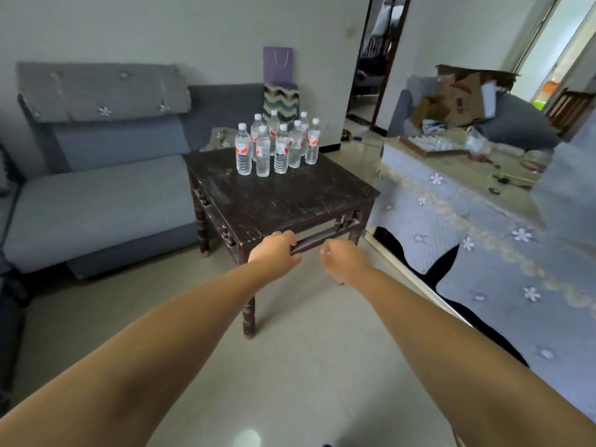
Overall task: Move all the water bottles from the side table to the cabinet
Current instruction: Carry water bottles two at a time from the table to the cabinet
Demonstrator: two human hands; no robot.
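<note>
Eight or so clear water bottles [277, 145] with white caps and red-and-white labels, all upright, bunched tight on the far side of a dark wooden side table [290, 201]. Near half of that tabletop scuffed and bare. No cabinet anywhere in view. Both arms stretched out forward, well short of the bottles. Left hand [277, 248] at the near edge of the table, fingers curled loosely, looks like touching or just hovering over the edge, hard to say which, not wrapped round anything. Right hand [342, 256] just beside it to the right, in the air in front of the table, fingers curled in toward the palm, holding nothing. Grey sofa [96, 195] to the left of the table, its seat right up against the table's left side. Purple paper bag [278, 64] on the far side against the wall, sitting on top of a zigzag-patterned box or bag [281, 98] behind the bottles. To the right, a low surface under a pale blue flowered cloth [451, 227], and farther right a torn cardboard box [458, 95] on a grey seat. Pale tiled floor [306, 366] underneath.
</note>
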